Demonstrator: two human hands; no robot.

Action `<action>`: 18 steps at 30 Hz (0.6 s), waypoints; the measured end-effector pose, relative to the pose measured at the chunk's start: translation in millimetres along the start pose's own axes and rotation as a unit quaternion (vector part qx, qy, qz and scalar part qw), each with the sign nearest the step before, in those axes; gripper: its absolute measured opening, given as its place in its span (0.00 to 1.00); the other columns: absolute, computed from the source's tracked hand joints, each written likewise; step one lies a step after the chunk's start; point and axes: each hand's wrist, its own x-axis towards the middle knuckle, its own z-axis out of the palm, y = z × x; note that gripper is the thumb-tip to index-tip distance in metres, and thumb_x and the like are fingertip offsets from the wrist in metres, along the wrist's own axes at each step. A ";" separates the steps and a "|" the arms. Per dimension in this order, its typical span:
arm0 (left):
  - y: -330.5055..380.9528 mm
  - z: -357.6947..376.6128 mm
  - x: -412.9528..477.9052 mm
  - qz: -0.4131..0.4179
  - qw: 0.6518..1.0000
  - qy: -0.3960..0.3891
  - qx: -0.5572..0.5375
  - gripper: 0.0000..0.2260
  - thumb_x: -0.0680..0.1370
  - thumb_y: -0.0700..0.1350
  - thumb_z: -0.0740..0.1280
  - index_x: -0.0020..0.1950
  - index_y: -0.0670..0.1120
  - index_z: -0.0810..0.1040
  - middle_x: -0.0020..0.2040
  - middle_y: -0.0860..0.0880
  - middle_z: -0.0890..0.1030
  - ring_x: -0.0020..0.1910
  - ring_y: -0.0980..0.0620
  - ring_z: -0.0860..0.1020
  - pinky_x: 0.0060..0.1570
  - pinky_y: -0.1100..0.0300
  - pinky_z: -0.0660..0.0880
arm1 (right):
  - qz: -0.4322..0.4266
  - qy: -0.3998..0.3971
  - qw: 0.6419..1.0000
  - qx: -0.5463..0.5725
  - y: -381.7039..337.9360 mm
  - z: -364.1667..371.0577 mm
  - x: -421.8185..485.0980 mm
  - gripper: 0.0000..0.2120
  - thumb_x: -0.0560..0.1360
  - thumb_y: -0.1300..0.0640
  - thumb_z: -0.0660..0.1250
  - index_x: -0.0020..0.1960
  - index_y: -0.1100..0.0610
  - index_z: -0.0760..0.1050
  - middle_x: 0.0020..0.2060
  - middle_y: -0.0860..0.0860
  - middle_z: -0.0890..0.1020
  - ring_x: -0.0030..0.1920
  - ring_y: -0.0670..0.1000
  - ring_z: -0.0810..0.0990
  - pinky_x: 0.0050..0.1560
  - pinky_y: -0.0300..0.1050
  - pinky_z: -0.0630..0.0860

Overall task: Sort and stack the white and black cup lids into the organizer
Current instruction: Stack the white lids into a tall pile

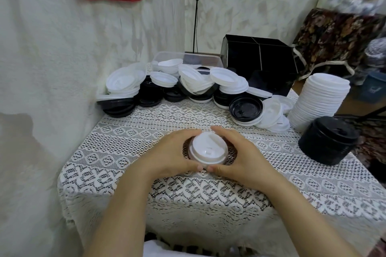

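1 organizer (259, 58) — 1 tall white stack (321, 100), 1 tall black stack (328, 142).

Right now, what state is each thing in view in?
Left hand, grips the held lids from one side.
Right hand, grips them from the other side.
Held lids, white, short stack, between both hands.
Organizer, upright, inside too dark to tell.
White stack, tall, standing.
Black stack, shorter, standing.
Pile, black and white mixed, unsorted.
Tub, open, white lids inside.
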 end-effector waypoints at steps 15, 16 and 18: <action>11.4 13.7 12.4 0.003 0.999 0.036 -0.028 0.35 0.71 0.47 0.75 0.75 0.52 0.63 0.71 0.54 0.69 0.63 0.58 0.68 0.61 0.64 0.62 | 0.034 0.003 0.998 -0.054 -1.0 -4.6 2.0 0.39 0.70 0.41 0.73 0.75 0.51 0.62 0.73 0.42 0.65 0.65 0.37 0.62 0.64 0.30 0.56; 11.0 14.2 14.2 -0.007 0.999 0.039 -0.028 0.36 0.71 0.47 0.76 0.75 0.52 0.64 0.70 0.54 0.70 0.65 0.56 0.69 0.62 0.62 0.64 | 0.037 0.001 0.998 -0.054 -1.2 -5.8 2.7 0.40 0.69 0.41 0.73 0.75 0.51 0.63 0.73 0.42 0.65 0.67 0.38 0.62 0.65 0.31 0.56; 10.8 15.2 17.2 -0.024 0.999 0.041 -0.015 0.37 0.69 0.48 0.77 0.75 0.53 0.64 0.70 0.53 0.71 0.66 0.53 0.70 0.64 0.59 0.66 | 0.043 -0.004 0.997 -0.058 -1.7 -8.2 4.3 0.40 0.68 0.41 0.74 0.75 0.50 0.64 0.73 0.42 0.66 0.70 0.41 0.64 0.66 0.32 0.57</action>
